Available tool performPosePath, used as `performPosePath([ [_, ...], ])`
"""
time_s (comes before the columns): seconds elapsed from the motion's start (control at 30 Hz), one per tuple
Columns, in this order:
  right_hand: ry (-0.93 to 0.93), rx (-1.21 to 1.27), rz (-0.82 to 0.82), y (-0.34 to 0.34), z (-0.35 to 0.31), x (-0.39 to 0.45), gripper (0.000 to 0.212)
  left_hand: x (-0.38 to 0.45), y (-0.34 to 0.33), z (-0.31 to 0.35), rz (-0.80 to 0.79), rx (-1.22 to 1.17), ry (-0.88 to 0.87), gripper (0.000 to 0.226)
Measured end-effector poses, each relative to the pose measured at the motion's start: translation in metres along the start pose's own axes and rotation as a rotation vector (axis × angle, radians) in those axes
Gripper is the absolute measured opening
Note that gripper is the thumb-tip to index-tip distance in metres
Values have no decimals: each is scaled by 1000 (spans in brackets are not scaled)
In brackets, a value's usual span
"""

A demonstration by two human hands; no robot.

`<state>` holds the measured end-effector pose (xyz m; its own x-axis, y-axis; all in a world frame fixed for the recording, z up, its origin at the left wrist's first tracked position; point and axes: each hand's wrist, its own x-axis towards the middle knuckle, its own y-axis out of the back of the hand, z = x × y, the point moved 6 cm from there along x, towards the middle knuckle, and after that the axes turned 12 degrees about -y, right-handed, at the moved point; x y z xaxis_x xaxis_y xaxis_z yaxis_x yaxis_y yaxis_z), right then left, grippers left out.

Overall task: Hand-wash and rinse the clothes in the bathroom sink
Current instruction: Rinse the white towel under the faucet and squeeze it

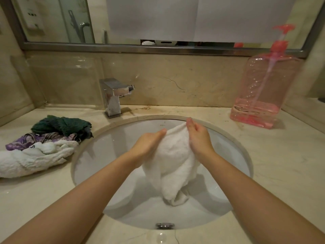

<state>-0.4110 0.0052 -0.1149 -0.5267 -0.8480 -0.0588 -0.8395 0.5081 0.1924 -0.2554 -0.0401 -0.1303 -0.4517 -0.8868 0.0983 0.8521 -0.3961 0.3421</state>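
A white towel (174,164) hangs over the round white sink (109,148), its lower end bunched near the basin's bottom. My left hand (149,143) presses against the towel's left side with the fingers stretched out. My right hand (197,138) presses its right side, fingers straight and pointing away from me. The towel is squeezed between the two palms. On the counter to the left lies a pile of clothes: a dark green knit (61,125), a purple patterned cloth (33,140) and a white towel (31,159).
A chrome faucet (114,95) stands behind the sink at the left, with no water running. A large pink pump bottle (263,88) stands on the marble counter (281,164) at the back right. A mirror (158,20) spans the wall. A drain overflow (165,225) sits at the sink's near rim.
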Motion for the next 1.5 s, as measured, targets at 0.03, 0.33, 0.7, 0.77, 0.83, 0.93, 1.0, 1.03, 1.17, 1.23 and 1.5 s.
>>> performPosePath([
  [0.03,33,-72,52,4,-2,-1,43,2,4,3,58,-46,-29,40],
  [0.33,329,-362,154,-47,-33,-51,58,-15,-25,2,132,-614,141,42],
  [0.7,323,-397,143,-51,-32,-47,57,-26,-18,5,307,-733,264,39],
  [0.77,482,-408,115,-60,-32,-65,55,-26,-13,5,374,-697,247,42],
  [0.83,499,-424,115,-58,-31,-69,53,-25,-16,7,379,-717,234,43],
  [0.93,253,-443,213,-29,-25,-32,55,-33,-31,17,243,-717,257,40],
  [1.0,362,-398,225,-31,-30,-44,56,-32,-31,12,249,-693,242,40],
  [1.03,511,-381,222,-42,-35,-62,54,-28,-27,8,289,-699,219,41],
  [1.17,464,-509,142,-67,-32,-58,46,-29,-15,3,343,-796,262,42],
  [1.23,208,-642,162,-46,-16,-21,46,-27,-20,2,203,-779,321,41],
  [1.5,90,-185,-218,-31,-3,-11,22,-15,5,8,312,-347,38,43],
])
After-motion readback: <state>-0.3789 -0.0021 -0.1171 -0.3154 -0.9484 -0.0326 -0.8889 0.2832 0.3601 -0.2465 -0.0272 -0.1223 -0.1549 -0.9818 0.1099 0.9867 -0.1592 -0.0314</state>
